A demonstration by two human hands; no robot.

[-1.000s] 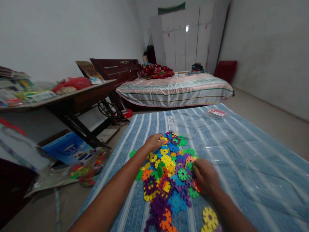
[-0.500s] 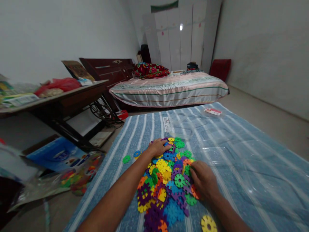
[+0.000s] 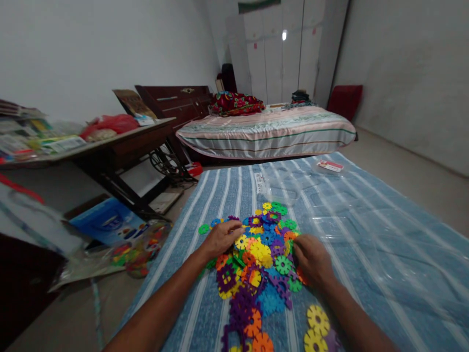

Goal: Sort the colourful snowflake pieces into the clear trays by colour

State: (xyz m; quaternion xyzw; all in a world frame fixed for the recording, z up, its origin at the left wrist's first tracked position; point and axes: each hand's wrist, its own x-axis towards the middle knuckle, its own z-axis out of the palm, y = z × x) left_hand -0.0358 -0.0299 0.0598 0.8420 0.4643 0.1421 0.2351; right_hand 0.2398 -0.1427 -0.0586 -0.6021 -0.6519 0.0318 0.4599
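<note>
Where the discs lie: a loose heap of notched plastic discs [image 3: 262, 254] in many colours is spread on the striped mattress [image 3: 366, 230], straight ahead of the person and partly under both hands. The mattress has a clear plastic cover.
Left hand: the left hand [image 3: 221, 238] is palm down on the heap's left edge, fingers bent, tips just beside a yellow disc [image 3: 241, 241]. I cannot tell whether it pinches a piece.
Right hand: the right hand [image 3: 312, 259] is palm down on the heap's right edge, fingers curled over the discs. Any grip is hidden beneath it, so I cannot tell.
Strays: a green disc [image 3: 203, 228] lies apart at the left, and joined yellow discs [image 3: 317, 322] sit just beside the right forearm.
Handling: the discs look light, thin, stiff and smooth. They would likely skid on the plastic cover and slide off one another, and they seem unlikely to break.
Where to hold: probably by the rim, thumb and forefinger on the two flat faces, leaving a notch free.
Pointing: the discs are round, so none has a heading. Most lie flat, and a few are tilted on neighbours.
Long axis: the heap is longer from near to far than from side to side. Linked purple pieces [image 3: 240, 313] at the near end follow that line.
Around: a bed [image 3: 271, 132] lies beyond the mattress, and a cluttered tabletop [image 3: 110, 139] stands at the left.
</note>
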